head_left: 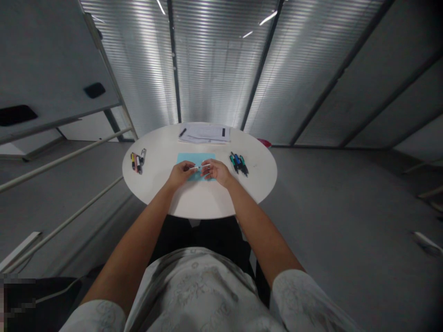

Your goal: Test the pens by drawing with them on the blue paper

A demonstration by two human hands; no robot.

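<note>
Both my hands are over a light blue sheet on the round white table. My left hand is closed in a pinch on a thin white piece that points toward the right. Close beside it, my right hand is also closed, its thumb and fingers on another slim white piece. A small gap seems to lie between the two pieces. Too small to make out is whether they are parts of one pen.
Several green and blue pens lie right of the sheet, several markers at the left. Papers with dark items rest at the table's back. A whiteboard frame stands left; a red object shows behind the table.
</note>
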